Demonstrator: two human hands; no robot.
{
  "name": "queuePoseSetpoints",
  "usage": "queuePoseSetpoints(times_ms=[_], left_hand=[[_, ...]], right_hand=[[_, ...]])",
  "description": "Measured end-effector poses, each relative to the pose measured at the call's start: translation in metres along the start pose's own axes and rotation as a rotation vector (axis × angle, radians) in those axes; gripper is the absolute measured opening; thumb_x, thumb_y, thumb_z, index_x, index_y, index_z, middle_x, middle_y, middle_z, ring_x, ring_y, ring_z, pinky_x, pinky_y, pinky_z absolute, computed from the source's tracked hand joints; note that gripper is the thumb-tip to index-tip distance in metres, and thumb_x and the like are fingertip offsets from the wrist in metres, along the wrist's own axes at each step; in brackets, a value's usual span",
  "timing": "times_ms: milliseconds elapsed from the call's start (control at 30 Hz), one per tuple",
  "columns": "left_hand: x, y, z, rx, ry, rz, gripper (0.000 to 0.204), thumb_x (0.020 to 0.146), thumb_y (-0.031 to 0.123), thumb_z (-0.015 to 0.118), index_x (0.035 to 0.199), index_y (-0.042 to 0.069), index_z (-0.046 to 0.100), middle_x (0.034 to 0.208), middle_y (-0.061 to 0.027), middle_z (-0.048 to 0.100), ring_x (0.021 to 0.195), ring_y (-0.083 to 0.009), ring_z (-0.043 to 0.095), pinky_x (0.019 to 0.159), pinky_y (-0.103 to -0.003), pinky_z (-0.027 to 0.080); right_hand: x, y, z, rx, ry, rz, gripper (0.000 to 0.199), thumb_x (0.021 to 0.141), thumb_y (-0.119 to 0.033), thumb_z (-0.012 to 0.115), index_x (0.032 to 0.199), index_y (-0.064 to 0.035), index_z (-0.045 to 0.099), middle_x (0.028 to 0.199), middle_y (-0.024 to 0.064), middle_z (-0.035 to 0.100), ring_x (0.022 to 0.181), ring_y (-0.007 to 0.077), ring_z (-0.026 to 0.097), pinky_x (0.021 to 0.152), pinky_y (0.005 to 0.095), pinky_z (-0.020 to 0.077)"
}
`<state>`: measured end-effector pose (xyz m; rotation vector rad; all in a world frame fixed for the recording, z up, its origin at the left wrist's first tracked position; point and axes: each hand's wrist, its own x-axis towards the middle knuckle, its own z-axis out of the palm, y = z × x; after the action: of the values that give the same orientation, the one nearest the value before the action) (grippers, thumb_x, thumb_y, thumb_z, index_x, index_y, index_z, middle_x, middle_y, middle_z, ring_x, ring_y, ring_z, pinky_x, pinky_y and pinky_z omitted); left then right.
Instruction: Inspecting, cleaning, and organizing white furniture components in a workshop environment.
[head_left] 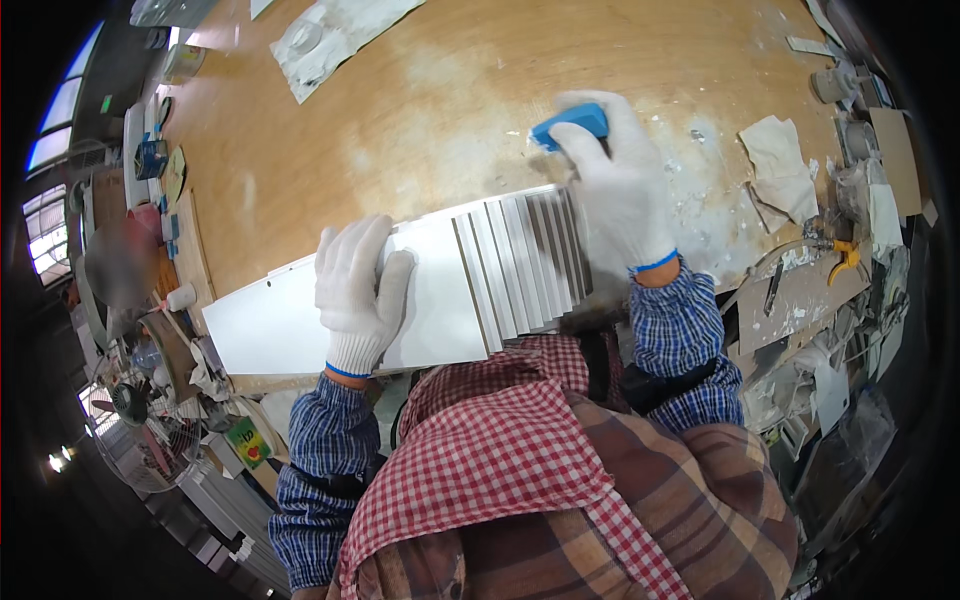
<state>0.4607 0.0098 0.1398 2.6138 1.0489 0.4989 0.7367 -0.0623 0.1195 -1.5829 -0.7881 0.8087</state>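
Note:
A fanned stack of white flat panels (pixel 430 300) lies along the near edge of the wooden table (pixel 430 110). Its right ends are stepped, so several narrow edges show side by side. My left hand (pixel 355 285), in a white knitted glove, rests flat on the top panel with its fingers stretched out. Beyond the stack's right end, my right hand (pixel 625 180), also gloved, grips a small blue block (pixel 580 122) between thumb and fingers. The block is above the tabletop, apart from the panels; its underside is hidden.
A crumpled white sheet (pixel 335 45) lies at the far left of the table. At the right are a beige cloth (pixel 778 170), an orange-handled tool (pixel 845 262) and a dark slim tool (pixel 772 290). Cans and jars line both sides; a fan (pixel 150 430) stands at lower left.

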Motion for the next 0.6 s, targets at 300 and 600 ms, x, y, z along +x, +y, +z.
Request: queuePoseSetpoints(times_ms=[300, 600], left_hand=[[-0.001, -0.004, 0.005, 0.075, -0.003, 0.02, 0.034, 0.088, 0.015, 0.07, 0.119, 0.0, 0.067, 0.115, -0.0202, 0.07, 0.106, -0.0396, 0.064, 0.103, -0.052, 0.044], [-0.003, -0.001, 0.0, 0.067, -0.084, -0.069, 0.035, 0.095, 0.014, 0.062, 0.126, -0.001, 0.065, 0.122, -0.0214, 0.069, 0.118, -0.0401, 0.062, 0.116, -0.055, 0.037]], right_hand=[[-0.015, 0.02, 0.021, -0.2, -0.251, -0.291, 0.026, 0.096, -0.017, 0.066, 0.119, -0.0064, 0.066, 0.102, 0.0138, 0.071, 0.089, 0.0299, 0.071, 0.078, 0.0371, 0.0564], [0.001, 0.02, 0.002, -0.096, -0.143, -0.15, 0.021, 0.095, -0.017, 0.062, 0.112, -0.0055, 0.065, 0.103, 0.0193, 0.066, 0.095, 0.0399, 0.067, 0.086, 0.0454, 0.0535]])
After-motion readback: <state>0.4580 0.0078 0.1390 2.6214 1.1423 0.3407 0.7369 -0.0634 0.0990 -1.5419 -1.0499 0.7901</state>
